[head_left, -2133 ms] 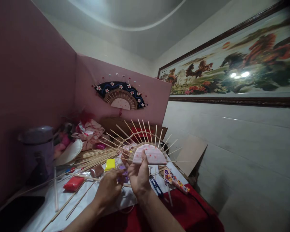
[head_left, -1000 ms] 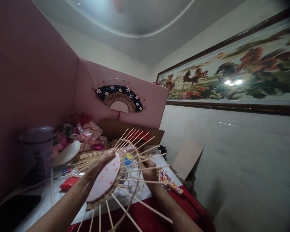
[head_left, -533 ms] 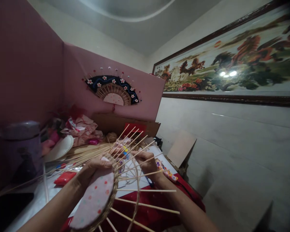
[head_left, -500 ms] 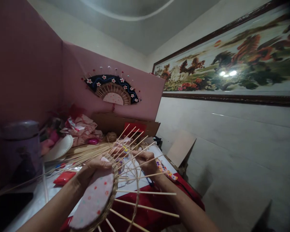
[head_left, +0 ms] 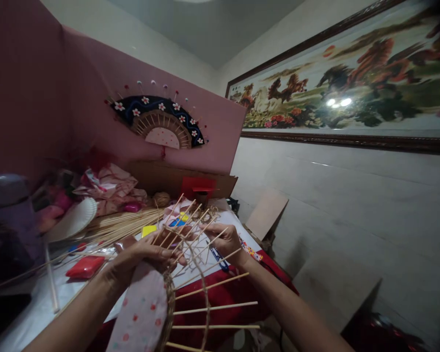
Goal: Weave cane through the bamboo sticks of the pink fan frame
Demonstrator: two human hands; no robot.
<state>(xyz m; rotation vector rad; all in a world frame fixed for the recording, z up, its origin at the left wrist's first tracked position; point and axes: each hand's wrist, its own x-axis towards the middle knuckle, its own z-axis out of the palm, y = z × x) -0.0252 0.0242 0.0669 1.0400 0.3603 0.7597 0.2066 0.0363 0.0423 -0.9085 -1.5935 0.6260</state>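
A half-round fan frame lies low in front of me, its white panel dotted with red flowers and edged with a braided cord. Thin wooden sticks radiate from that edge, and an arc of brown twine crosses them partway out. My left hand grips the frame at its upper end, thumb on top and fingers among the sticks. To its right, my right hand is closed in a pinch beside the upper sticks, on what looks like a thin strand of twine; its fingertips are partly hidden.
A finished dark-blue fan hangs on the pink board behind. Loose sticks, a red packet, a blue cutter and a ball of twine lie on the table. A lidded purple container stands left.
The view has shifted, so the background sits further left and higher. My left hand has moved onto the sticks past the braided edge, and the frame has tilted slightly.
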